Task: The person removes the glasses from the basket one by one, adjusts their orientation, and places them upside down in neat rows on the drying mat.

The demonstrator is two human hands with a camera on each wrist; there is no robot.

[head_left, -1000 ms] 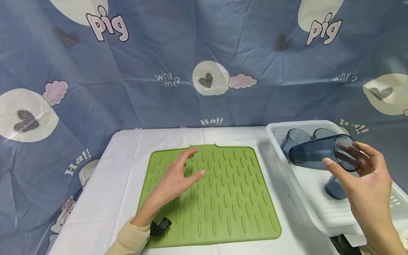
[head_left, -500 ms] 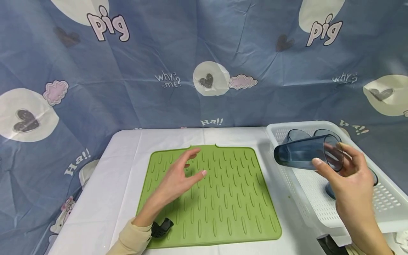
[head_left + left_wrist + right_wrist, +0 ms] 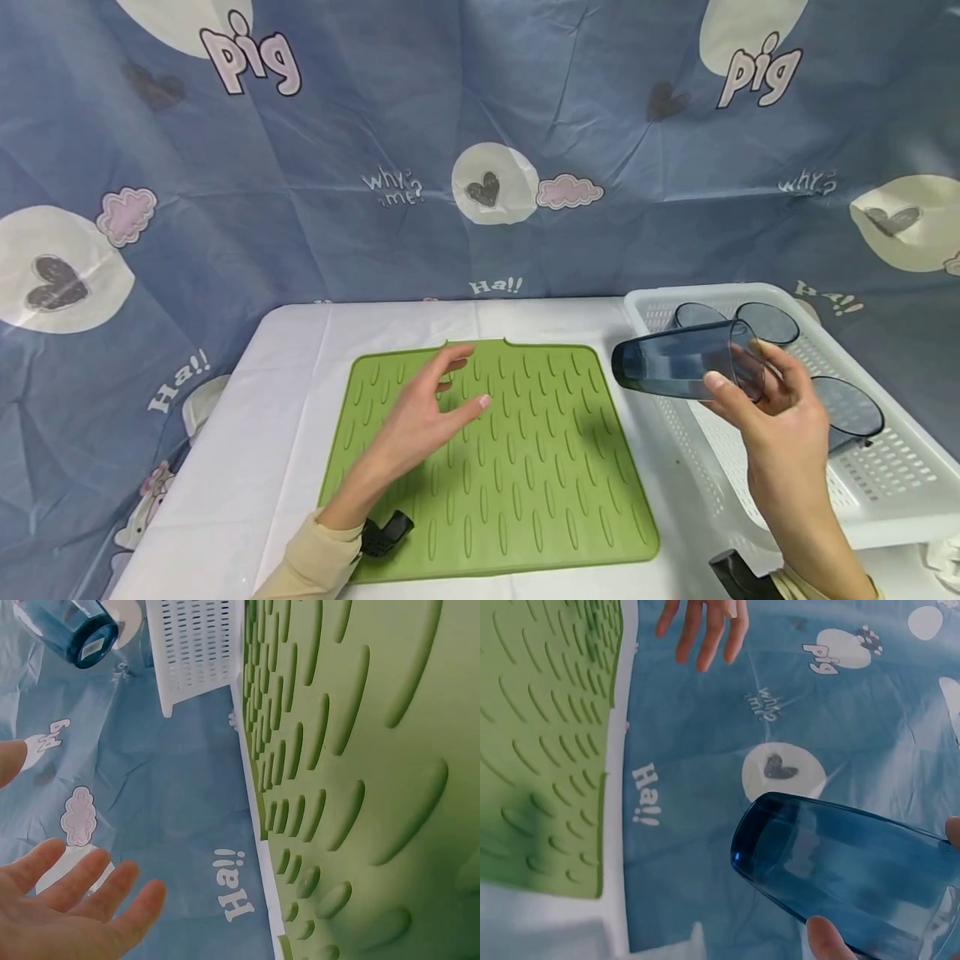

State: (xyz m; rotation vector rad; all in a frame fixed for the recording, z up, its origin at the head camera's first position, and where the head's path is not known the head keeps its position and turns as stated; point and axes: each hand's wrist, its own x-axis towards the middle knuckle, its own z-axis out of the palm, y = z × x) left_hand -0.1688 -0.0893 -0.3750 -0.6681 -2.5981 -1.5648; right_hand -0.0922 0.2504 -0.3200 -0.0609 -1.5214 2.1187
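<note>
My right hand (image 3: 787,442) grips a blue-tinted drinking glass (image 3: 675,362) near its rim, thumb on the near side and fingers behind. The glass lies almost level in the air, its base pointing left past the basket's side. In the right wrist view the glass (image 3: 840,870) fills the lower right, between thumb and fingers. My left hand (image 3: 416,421) hovers over the green ridged mat (image 3: 540,500), fingers loosely bent and thumb apart, holding nothing. The left wrist view shows that hand (image 3: 75,907) with its fingers spread.
A white perforated basket (image 3: 892,533) stands to the right of the mat. In it are two glasses at the back, one of them this glass (image 3: 767,323), and another glass (image 3: 847,408) partly behind my right hand. A patterned blue cloth (image 3: 480,100) hangs behind the white-covered table (image 3: 247,467).
My right hand has carried the glass left from over the basket toward the mat's right edge. My left hand has barely moved.
</note>
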